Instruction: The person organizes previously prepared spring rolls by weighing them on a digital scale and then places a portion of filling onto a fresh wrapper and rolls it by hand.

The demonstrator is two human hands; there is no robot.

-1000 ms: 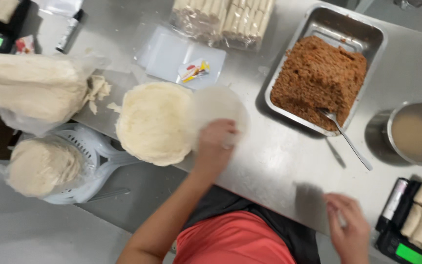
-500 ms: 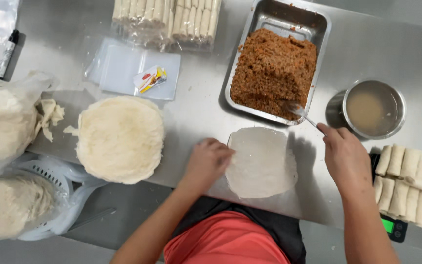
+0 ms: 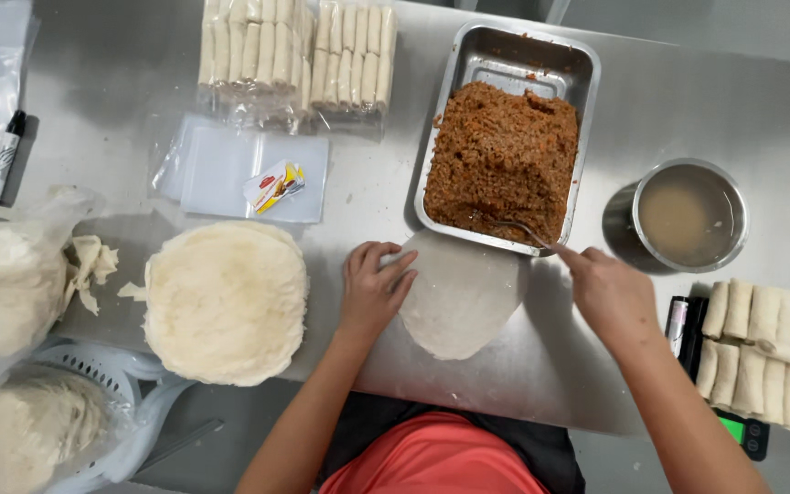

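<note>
I am looking down into a food-production kitchen: a stainless-steel worktop (image 3: 139, 110) carries a steel tray (image 3: 541, 59) of brown filling, a stack of round wrappers (image 3: 226, 302), bagged rolls (image 3: 294, 50), finished rolls (image 3: 761, 352) piled on a digital scale (image 3: 742, 432), and a metal bowl (image 3: 688, 215) of liquid.

Single head-worn view, looking almost straight down on the steel table (image 3: 761, 110) from above the person's chest — close range, both forearms entering from the bottom edge. The table's far side is lying toward the frame's top. No second view — nothing shared.
</note>
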